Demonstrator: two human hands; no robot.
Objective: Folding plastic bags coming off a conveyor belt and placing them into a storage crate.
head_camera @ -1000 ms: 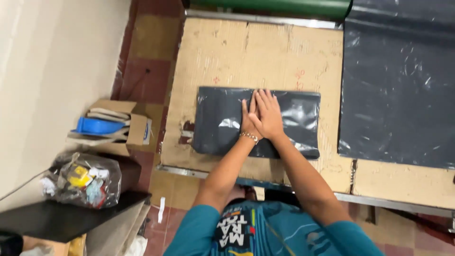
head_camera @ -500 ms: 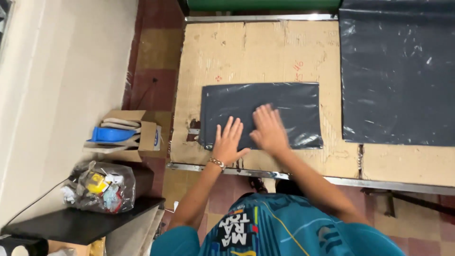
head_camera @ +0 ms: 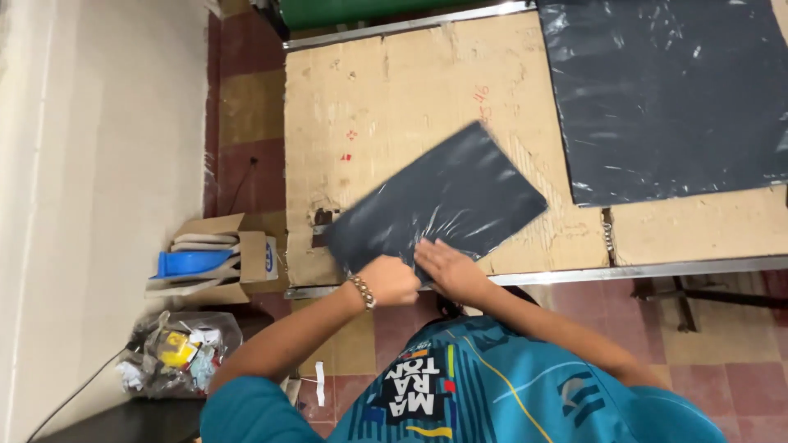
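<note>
A dark grey plastic packet [head_camera: 443,197] lies tilted on the cardboard-covered table [head_camera: 386,90], its right end swung away from me and blurred by motion. My left hand [head_camera: 392,279], with a beaded bracelet at the wrist, is closed on the packet's near edge at the table's front. Beside it, my right hand [head_camera: 447,267] presses on the same near edge with its fingers spread over the plastic.
A large dark plastic sheet [head_camera: 665,90] covers the table's right part. On the floor at left stand an open cardboard box [head_camera: 217,262] with a blue item and a clear bag of scraps [head_camera: 176,353]. A metal rail [head_camera: 624,271] edges the table front.
The packet lay flat and square while both hands smoothed it. Now both hands have come back to its near edge and the packet has turned at an angle.
</note>
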